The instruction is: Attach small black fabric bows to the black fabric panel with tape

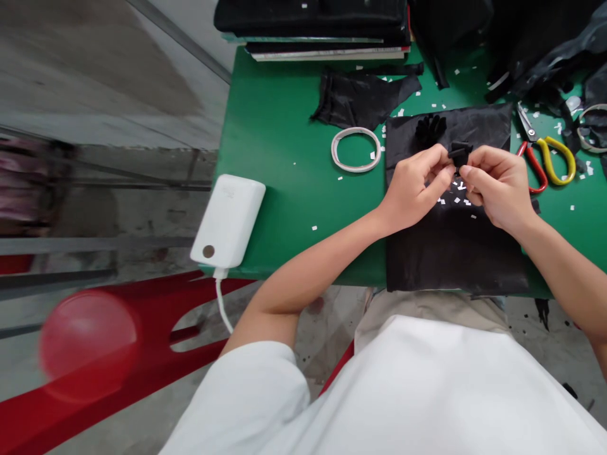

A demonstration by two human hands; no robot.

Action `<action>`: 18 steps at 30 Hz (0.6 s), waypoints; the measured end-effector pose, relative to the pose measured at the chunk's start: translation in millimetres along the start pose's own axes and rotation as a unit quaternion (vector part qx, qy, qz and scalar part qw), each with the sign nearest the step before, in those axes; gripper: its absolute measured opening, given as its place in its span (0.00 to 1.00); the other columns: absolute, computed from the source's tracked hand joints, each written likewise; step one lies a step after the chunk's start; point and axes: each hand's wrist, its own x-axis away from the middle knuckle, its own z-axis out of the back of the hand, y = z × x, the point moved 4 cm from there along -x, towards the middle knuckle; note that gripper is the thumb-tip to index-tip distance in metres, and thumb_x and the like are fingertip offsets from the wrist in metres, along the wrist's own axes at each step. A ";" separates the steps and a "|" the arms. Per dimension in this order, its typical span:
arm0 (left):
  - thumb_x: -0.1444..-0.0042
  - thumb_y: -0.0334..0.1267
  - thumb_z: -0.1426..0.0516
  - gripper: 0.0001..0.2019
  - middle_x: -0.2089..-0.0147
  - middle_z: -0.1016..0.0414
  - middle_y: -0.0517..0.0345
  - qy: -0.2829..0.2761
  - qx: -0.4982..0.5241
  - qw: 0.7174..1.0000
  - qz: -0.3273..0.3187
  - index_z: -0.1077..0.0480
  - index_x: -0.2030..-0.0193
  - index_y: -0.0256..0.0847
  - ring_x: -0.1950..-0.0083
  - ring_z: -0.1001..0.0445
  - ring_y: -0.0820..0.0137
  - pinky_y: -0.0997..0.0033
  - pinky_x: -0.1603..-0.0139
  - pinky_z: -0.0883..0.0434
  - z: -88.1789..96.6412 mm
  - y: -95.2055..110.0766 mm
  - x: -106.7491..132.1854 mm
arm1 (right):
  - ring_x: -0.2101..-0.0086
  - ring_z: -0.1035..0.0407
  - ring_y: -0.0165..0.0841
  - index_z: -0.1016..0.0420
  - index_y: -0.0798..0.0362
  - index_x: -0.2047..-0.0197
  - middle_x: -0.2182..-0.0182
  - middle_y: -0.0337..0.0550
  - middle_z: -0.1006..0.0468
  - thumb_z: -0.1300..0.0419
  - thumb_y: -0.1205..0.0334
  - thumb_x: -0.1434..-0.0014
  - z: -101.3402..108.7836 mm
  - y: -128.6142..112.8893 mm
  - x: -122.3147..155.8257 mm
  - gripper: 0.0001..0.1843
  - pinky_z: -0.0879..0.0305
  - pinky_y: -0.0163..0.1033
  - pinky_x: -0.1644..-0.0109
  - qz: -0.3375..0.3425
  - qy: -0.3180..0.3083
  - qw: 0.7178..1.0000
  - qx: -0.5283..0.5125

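Both my hands meet over a black cloth sheet spread on the green table. My left hand and my right hand pinch a small black folded fabric piece between their fingertips. Just beyond it, a black gathered fabric flower lies on the cloth. Small white paper bits are scattered on the cloth under my hands.
A white power bank with a cable sits at the table's left front corner. A roll of white tape and a black fabric scrap lie behind. Red-and-yellow scissors rest at right. Stacked black material is at the back.
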 end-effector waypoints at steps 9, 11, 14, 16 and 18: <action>0.35 0.47 0.47 0.12 0.75 0.33 0.64 0.012 -0.008 1.000 0.008 0.39 0.68 0.44 0.73 0.31 0.73 0.69 0.68 0.33 2.3 2.9 1.6 | 0.85 0.51 0.22 0.35 0.49 0.76 0.84 0.31 0.41 0.34 0.62 0.45 0.1 -0.5 -0.1 0.14 0.57 0.34 0.83 0.008 -0.003 1.000 0.000; 0.35 0.45 0.48 0.11 0.76 0.33 0.65 0.009 -0.008 1.000 0.005 0.39 0.67 0.44 0.76 0.31 0.73 0.70 0.70 0.33 2.2 3.6 2.0 | 0.84 0.51 0.22 0.35 0.49 0.76 0.84 0.31 0.41 0.35 0.63 0.44 0.3 -0.7 -0.3 0.14 0.57 0.34 0.83 0.011 -0.002 1.000 0.001; 0.35 0.42 0.48 0.09 0.76 0.31 0.65 0.006 -0.011 1.000 0.007 0.38 0.66 0.44 0.76 0.29 0.73 0.70 0.70 0.31 1.9 3.1 2.3 | 0.84 0.49 0.22 0.35 0.49 0.76 0.84 0.31 0.40 0.34 0.63 0.44 0.5 -1.3 -0.7 0.14 0.56 0.34 0.82 0.012 -0.003 1.000 0.014; 0.35 0.42 0.48 0.09 0.76 0.30 0.65 0.002 -0.007 1.000 0.014 0.38 0.66 0.44 0.75 0.28 0.72 0.70 0.70 0.30 1.5 2.0 2.4 | 0.84 0.48 0.23 0.35 0.49 0.76 0.83 0.31 0.40 0.34 0.63 0.44 0.5 -2.0 -0.7 0.14 0.55 0.35 0.82 0.015 -0.005 1.000 0.022; 0.35 0.42 0.47 0.09 0.75 0.30 0.65 -0.004 0.006 1.000 0.021 0.38 0.66 0.44 0.76 0.27 0.73 0.70 0.71 0.30 0.9 1.2 2.4 | 0.84 0.47 0.23 0.36 0.49 0.76 0.83 0.31 0.40 0.33 0.63 0.44 0.4 -2.6 -0.7 0.15 0.55 0.35 0.82 0.019 -0.006 0.999 0.027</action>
